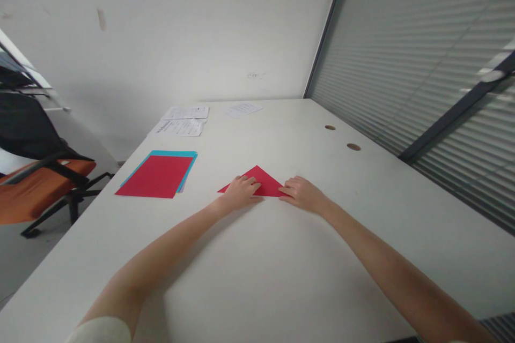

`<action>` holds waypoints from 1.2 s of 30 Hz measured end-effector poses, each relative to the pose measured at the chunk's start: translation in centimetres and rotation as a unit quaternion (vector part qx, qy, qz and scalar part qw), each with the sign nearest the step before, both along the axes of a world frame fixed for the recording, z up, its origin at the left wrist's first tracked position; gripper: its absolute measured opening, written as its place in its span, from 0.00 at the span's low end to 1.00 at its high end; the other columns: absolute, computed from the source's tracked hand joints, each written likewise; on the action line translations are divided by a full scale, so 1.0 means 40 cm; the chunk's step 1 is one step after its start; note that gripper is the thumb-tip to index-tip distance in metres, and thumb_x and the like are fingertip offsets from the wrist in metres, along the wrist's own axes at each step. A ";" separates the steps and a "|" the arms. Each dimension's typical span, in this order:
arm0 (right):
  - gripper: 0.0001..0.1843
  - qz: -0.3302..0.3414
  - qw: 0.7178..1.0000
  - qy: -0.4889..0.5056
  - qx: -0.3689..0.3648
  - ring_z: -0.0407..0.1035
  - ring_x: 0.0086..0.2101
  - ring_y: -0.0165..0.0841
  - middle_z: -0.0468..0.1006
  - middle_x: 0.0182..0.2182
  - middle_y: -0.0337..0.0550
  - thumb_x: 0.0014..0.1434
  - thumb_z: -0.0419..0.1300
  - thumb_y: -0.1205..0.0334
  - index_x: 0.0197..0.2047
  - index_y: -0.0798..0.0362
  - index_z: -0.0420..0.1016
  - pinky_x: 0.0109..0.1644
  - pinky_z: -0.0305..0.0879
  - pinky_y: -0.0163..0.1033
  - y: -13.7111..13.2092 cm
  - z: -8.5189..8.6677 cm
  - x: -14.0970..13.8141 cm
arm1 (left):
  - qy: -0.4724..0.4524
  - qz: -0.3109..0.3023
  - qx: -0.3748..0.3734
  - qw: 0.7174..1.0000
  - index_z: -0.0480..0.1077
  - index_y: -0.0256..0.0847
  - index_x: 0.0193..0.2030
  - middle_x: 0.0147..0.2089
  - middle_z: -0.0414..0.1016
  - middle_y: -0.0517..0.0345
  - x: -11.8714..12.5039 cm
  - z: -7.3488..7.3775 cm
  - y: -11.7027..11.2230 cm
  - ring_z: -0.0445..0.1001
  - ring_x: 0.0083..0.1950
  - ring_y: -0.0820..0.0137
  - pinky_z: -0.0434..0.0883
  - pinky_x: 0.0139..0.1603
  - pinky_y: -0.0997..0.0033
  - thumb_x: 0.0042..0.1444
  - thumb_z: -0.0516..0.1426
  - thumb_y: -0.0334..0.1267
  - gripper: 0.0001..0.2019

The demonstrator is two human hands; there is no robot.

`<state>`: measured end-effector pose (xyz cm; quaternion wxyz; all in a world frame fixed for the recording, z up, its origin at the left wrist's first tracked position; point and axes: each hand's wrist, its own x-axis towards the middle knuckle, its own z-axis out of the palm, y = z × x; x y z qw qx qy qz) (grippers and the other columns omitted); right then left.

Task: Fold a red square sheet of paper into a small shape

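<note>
A red sheet of paper, folded into a triangle, lies on the white table with its point facing away from me. My left hand rests over its left part, fingers curled down onto the paper and thumb along the near folded edge. At the right corner, my right hand has its fingers bent and pressed together on the paper. Both hands cover parts of the near edge, and what lies under the fingers is hidden.
To the left lies a stack of coloured paper, red on top with blue beneath. Printed sheets and another printed page lie farther back. Two round holes pierce the table on the right. An orange-seated chair stands left; blinds hang right.
</note>
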<state>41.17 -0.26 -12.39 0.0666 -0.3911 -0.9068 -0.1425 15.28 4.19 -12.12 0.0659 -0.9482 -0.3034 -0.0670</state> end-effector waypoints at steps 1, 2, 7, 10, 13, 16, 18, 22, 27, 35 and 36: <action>0.15 0.001 1.000 0.008 -0.004 0.72 0.34 0.38 0.80 0.33 0.50 0.65 0.58 0.55 0.43 0.57 0.81 0.43 0.62 0.43 -0.001 -0.001 -0.004 | 0.008 -0.015 0.012 1.000 0.71 0.39 0.54 0.47 0.77 0.48 -0.003 0.000 0.002 0.76 0.47 0.59 0.68 0.47 0.61 0.65 0.54 0.50 0.19; 0.16 0.001 1.000 0.019 -0.008 0.73 0.35 0.38 0.81 0.34 0.50 0.65 0.58 0.55 0.44 0.57 0.81 0.43 0.63 0.43 -0.001 -0.001 -0.007 | 0.015 -0.029 0.025 0.999 0.70 0.39 0.55 0.45 0.77 0.49 -0.006 -0.001 0.004 0.76 0.45 0.61 0.68 0.46 0.62 0.66 0.54 0.47 0.17; 0.17 -0.001 0.997 0.072 -0.020 0.74 0.40 0.40 0.81 0.41 0.53 0.63 0.61 0.54 0.48 0.57 0.80 0.46 0.66 0.44 0.007 -0.008 -0.015 | 0.012 -0.060 0.062 0.996 0.71 0.39 0.51 0.42 0.76 0.49 -0.013 -0.006 0.016 0.76 0.41 0.63 0.68 0.41 0.65 0.68 0.51 0.44 0.14; 0.12 0.013 0.998 0.067 -0.010 0.74 0.39 0.39 0.82 0.39 0.51 0.64 0.58 0.62 0.45 0.55 0.81 0.44 0.66 0.43 0.016 -0.014 -0.019 | 0.006 -0.055 0.050 0.997 0.72 0.39 0.50 0.40 0.76 0.49 -0.013 -0.004 0.013 0.76 0.40 0.64 0.68 0.41 0.65 0.69 0.47 0.43 0.16; 0.13 0.018 0.999 0.048 0.001 0.74 0.35 0.36 0.82 0.35 0.49 0.66 0.54 0.66 0.39 0.55 0.82 0.43 0.65 0.42 0.019 -0.002 -0.032 | -0.012 -0.048 0.035 0.998 0.71 0.40 0.55 0.42 0.77 0.48 -0.015 0.001 0.004 0.77 0.42 0.62 0.69 0.43 0.64 0.68 0.48 0.50 0.20; 0.16 0.005 0.998 0.064 0.026 0.72 0.35 0.36 0.81 0.32 0.47 0.67 0.51 0.67 0.38 0.53 0.82 0.44 0.63 0.43 0.012 0.041 -0.052 | -0.030 -0.013 0.010 0.999 0.69 0.40 0.58 0.46 0.77 0.45 -0.019 0.012 0.005 0.78 0.45 0.60 0.70 0.46 0.62 0.66 0.52 0.48 0.20; 0.15 -0.021 0.987 0.139 0.082 0.71 0.44 0.39 0.81 0.40 0.49 0.67 0.52 0.65 0.47 0.51 0.80 0.50 0.62 0.47 0.008 0.084 -0.068 | -0.054 0.031 -0.020 0.998 0.73 0.40 0.53 0.46 0.78 0.44 -0.027 0.028 0.020 0.78 0.45 0.61 0.71 0.46 0.63 0.66 0.52 0.38 0.14; 0.36 -0.120 0.901 0.380 0.170 0.64 0.56 0.48 0.71 0.57 0.58 0.61 0.61 0.51 0.69 0.51 0.59 0.59 0.60 0.53 0.024 0.158 -0.097 | -0.310 0.125 -0.174 0.926 0.78 0.38 0.42 0.39 0.81 0.48 -0.049 0.080 0.060 0.78 0.39 0.62 0.72 0.43 0.64 0.64 0.52 0.39 0.13; 0.40 -0.164 0.778 0.605 -0.044 0.71 0.48 0.43 0.76 0.50 0.55 0.52 0.65 0.40 0.63 0.51 0.65 0.48 0.69 0.49 0.061 0.185 -0.139 | -0.605 0.074 -0.486 0.626 0.78 0.36 0.40 0.36 0.81 0.50 -0.053 0.137 0.051 0.79 0.37 0.62 0.75 0.39 0.63 0.48 0.65 0.53 0.21; 0.18 -0.137 0.717 0.642 -0.233 0.69 0.25 0.32 0.76 0.22 0.39 0.47 0.70 0.46 0.28 0.54 0.79 0.29 0.63 0.36 0.037 0.198 -0.159 | -0.651 0.041 -0.500 0.570 0.78 0.36 0.39 0.38 0.82 0.49 -0.054 0.183 0.014 0.80 0.40 0.61 0.77 0.42 0.62 0.47 0.68 0.50 0.19; 0.17 -0.137 0.721 0.636 -0.241 0.68 0.25 0.31 0.76 0.21 0.38 0.46 0.71 0.47 0.27 0.54 0.79 0.28 0.63 0.36 0.034 0.200 -0.157 | -0.668 0.032 -0.474 0.572 0.78 0.37 0.39 0.38 0.82 0.50 -0.063 0.194 0.017 0.80 0.39 0.62 0.77 0.42 0.61 0.48 0.67 0.50 0.18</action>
